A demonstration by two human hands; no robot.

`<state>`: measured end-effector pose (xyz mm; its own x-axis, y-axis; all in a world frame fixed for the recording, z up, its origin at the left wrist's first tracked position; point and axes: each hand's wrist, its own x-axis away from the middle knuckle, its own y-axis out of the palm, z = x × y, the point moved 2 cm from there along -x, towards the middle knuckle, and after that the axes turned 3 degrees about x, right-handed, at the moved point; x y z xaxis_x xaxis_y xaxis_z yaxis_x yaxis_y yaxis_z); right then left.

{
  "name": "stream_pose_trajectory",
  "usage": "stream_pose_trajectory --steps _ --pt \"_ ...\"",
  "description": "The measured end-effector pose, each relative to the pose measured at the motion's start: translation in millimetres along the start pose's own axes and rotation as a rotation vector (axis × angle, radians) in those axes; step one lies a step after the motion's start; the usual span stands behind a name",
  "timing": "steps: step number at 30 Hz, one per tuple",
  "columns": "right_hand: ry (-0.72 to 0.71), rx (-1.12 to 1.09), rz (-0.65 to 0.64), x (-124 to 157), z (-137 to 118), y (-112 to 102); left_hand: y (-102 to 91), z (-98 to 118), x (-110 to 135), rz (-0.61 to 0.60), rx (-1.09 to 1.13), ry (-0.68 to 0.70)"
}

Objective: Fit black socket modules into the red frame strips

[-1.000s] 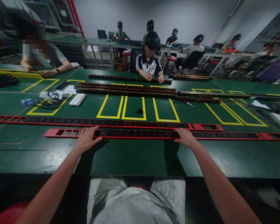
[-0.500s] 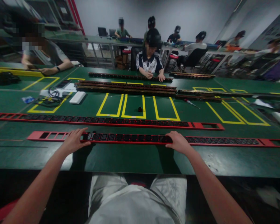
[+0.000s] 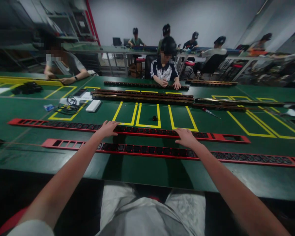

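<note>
Two long red socket strips with black outlets lie roughly parallel across the green table. My left hand is at the far socket strip, left of its middle, fingers over the back edge and thumb at the front. Farther right on that same strip, my right hand has its fingers and thumb around it in the same way. The near socket strip lies under my forearms, untouched by my fingers. Several of its left slots are unfilled. A small black part sits beyond the far strip.
Dark strips lie stacked behind yellow tape outlines. At left are a white box and black cables; at right, a screwdriver. A co-worker handles a dark strip opposite; another person sits at left.
Both my hands have left the near socket strip and moved forward onto the far one. The view has shifted slightly left and up. Neither red strip has visibly moved on the table.
</note>
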<state>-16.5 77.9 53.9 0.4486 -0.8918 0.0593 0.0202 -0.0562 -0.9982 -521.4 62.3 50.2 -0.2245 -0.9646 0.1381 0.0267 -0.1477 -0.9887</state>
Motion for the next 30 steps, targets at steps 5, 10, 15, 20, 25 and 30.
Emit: stream_pose_trajectory --steps 5,10,15,20,25,30 --pt "-0.029 -0.022 -0.078 -23 16 2 -1.7 -22 -17 -0.115 0.025 0.046" --pt "-0.050 -0.034 -0.098 -21 22 -2 -5.0 -42 -11 -0.156 0.028 0.064" --pt "-0.060 -0.026 -0.075 -14 21 -12 -13.5 -39 -2 -0.136 0.009 0.075" --pt "-0.063 -0.065 -0.029 -4 23 -30 -32.6 -31 6 -0.107 0.009 0.112" --pt "-0.059 -0.117 0.018 14 30 -46 -63.0 -25 20 -0.070 0.011 0.135" --pt "-0.100 -0.247 0.186 41 67 -38 -86.6 -17 47 -0.042 0.010 0.146"
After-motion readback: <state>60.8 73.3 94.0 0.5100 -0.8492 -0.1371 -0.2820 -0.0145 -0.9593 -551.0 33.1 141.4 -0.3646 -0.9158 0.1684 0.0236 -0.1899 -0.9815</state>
